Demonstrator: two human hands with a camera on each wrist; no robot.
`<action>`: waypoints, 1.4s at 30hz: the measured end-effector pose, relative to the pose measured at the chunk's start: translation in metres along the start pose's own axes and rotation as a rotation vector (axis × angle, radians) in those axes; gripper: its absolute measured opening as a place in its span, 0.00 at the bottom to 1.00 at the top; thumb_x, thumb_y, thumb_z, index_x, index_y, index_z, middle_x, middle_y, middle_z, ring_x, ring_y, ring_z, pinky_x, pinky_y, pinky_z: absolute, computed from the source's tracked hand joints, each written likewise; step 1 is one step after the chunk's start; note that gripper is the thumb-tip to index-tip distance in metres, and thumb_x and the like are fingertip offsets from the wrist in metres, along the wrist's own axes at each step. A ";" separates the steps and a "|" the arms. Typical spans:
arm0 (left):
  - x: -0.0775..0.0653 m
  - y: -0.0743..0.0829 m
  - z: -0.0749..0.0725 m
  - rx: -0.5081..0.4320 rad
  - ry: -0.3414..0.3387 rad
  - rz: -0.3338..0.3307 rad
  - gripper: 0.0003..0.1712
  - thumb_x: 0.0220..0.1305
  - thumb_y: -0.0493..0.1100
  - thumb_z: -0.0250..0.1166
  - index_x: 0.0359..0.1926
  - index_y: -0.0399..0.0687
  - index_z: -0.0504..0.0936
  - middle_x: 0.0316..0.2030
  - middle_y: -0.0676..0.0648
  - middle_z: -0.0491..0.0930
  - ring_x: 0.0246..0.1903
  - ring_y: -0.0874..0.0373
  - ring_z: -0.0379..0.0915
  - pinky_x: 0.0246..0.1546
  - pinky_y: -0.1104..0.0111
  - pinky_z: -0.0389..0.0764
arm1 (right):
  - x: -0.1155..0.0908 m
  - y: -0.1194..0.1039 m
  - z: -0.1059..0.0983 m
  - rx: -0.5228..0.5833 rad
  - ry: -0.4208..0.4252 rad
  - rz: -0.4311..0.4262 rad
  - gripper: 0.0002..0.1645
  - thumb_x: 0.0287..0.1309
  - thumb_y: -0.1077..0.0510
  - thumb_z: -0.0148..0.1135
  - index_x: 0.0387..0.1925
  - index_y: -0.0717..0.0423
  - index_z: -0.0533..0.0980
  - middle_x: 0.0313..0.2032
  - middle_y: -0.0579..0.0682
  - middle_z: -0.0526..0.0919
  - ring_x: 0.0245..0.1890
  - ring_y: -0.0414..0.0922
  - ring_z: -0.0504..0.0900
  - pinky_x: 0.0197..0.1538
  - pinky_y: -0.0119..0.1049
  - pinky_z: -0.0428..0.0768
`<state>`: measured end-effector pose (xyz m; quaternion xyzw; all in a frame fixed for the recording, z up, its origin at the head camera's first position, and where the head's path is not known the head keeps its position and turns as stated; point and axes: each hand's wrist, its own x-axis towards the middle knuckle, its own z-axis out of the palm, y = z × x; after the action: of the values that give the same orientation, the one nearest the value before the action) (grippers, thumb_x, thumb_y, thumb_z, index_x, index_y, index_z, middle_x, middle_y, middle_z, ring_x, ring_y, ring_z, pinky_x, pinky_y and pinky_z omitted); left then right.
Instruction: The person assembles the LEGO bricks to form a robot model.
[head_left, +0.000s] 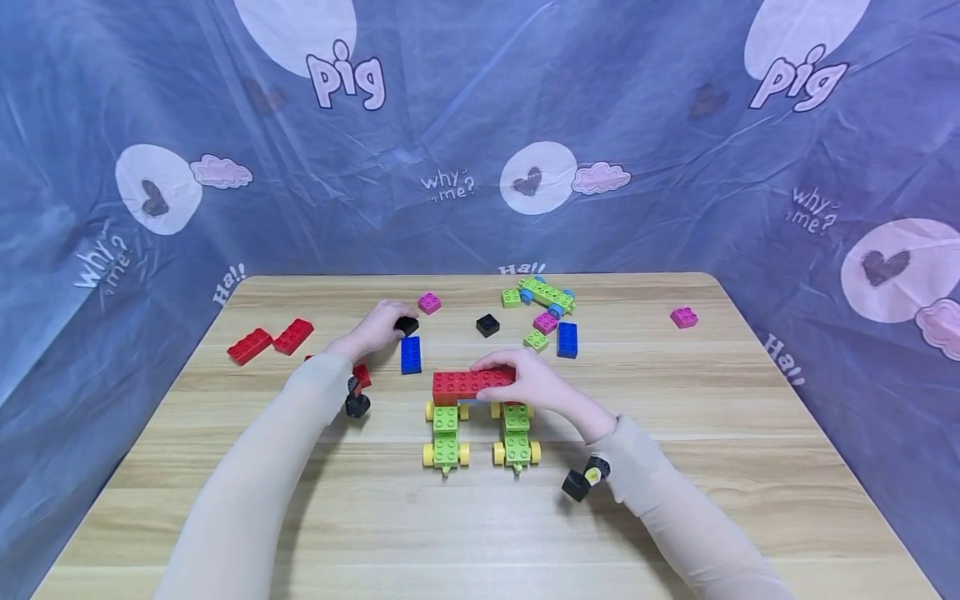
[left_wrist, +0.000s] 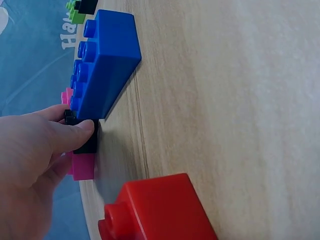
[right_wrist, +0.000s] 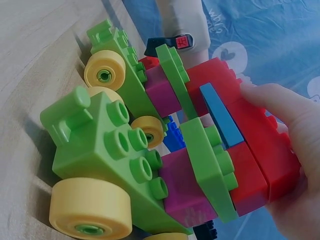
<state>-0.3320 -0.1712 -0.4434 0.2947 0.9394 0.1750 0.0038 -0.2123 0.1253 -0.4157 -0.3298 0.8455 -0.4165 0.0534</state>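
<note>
My left hand [head_left: 375,325] pinches a small black brick [left_wrist: 88,143] between thumb and fingers at the back left of the table. A pink brick [left_wrist: 84,166] lies just beyond it, and a blue brick [head_left: 410,356] close in front. In the head view my right hand [head_left: 527,381] grips the right end of the red bricks [head_left: 457,385] topping a built structure. Two green wheeled bases [head_left: 445,450] with yellow wheels [right_wrist: 104,70] stand side by side beneath. Purple bricks [right_wrist: 185,187], green bricks [right_wrist: 204,167] and a blue piece [right_wrist: 222,116] sit between bases and red bricks.
Red bricks [head_left: 250,346] lie at the left, one partly behind the left sleeve. Farther back are another black brick [head_left: 487,325], a green base with blue wheels [head_left: 551,295], small green and pink bricks, and a second blue brick [head_left: 567,340]. A pink brick [head_left: 684,317] lies far right.
</note>
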 end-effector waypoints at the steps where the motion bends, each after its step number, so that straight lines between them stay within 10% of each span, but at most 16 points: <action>1: 0.000 0.000 0.000 0.003 -0.003 0.001 0.21 0.56 0.26 0.64 0.53 0.31 0.79 0.53 0.34 0.78 0.58 0.38 0.68 0.64 0.49 0.64 | 0.000 0.000 0.000 -0.002 0.000 0.001 0.23 0.50 0.52 0.73 0.48 0.53 0.82 0.46 0.48 0.86 0.46 0.43 0.81 0.51 0.38 0.76; 12: -0.003 0.002 0.000 0.032 -0.003 0.014 0.21 0.57 0.29 0.66 0.53 0.32 0.79 0.52 0.35 0.79 0.55 0.39 0.70 0.61 0.50 0.66 | 0.000 -0.003 0.001 -0.003 -0.008 0.006 0.23 0.49 0.52 0.73 0.48 0.53 0.82 0.46 0.49 0.86 0.47 0.44 0.81 0.52 0.38 0.76; 29: -0.001 0.032 -0.022 -0.186 0.047 -0.092 0.25 0.64 0.38 0.64 0.61 0.37 0.73 0.59 0.35 0.72 0.59 0.41 0.68 0.59 0.51 0.71 | 0.003 -0.001 -0.001 -0.018 -0.013 -0.005 0.24 0.46 0.53 0.75 0.48 0.54 0.82 0.46 0.49 0.86 0.47 0.45 0.81 0.53 0.39 0.76; 42: -0.020 0.062 -0.036 -0.183 0.118 0.072 0.25 0.59 0.40 0.69 0.57 0.37 0.78 0.54 0.36 0.77 0.52 0.43 0.74 0.53 0.53 0.76 | 0.002 -0.001 -0.001 -0.031 -0.010 0.004 0.26 0.45 0.54 0.75 0.49 0.55 0.82 0.46 0.51 0.86 0.46 0.45 0.82 0.50 0.38 0.77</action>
<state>-0.2858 -0.1468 -0.3907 0.3157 0.9069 0.2774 -0.0310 -0.2141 0.1241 -0.4138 -0.3309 0.8523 -0.4017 0.0533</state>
